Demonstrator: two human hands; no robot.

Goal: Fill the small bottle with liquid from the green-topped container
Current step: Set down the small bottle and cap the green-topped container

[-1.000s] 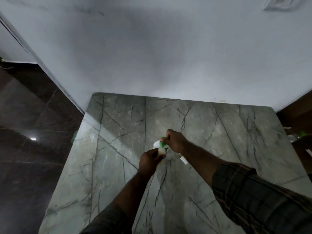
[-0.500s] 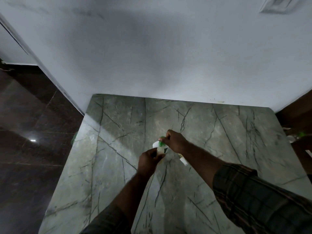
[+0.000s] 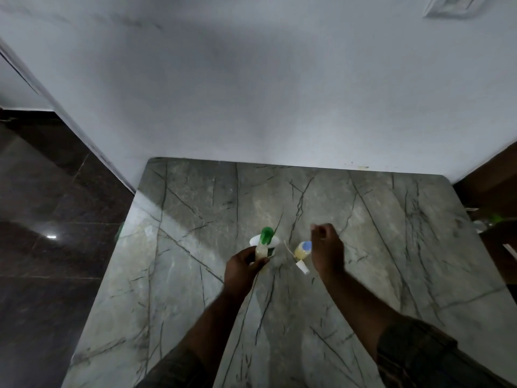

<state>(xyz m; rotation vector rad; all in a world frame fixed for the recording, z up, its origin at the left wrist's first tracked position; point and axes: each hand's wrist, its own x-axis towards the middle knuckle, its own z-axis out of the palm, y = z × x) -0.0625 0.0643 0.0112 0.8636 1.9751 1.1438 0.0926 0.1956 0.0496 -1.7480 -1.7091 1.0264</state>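
My left hand grips a small clear bottle of pale yellowish liquid, standing upright on the marble table. A green top sits on this bottle. Right behind it stands a white round container, partly hidden. To the right stands another small bottle with a blue cap and yellowish liquid. My right hand hovers just right of that bottle, fingers loosely curled, with nothing seen in it. A small white cap lies on the table below the blue-capped bottle.
A thin pale stick lies between the two bottles. A white wall closes the table's far edge. Dark glossy floor drops away on the left. Dim clutter with something green sits past the right edge.
My right hand has let go of the green top and moved right, uncovering the blue-capped bottle and white cap. My left hand still grips the bottle.
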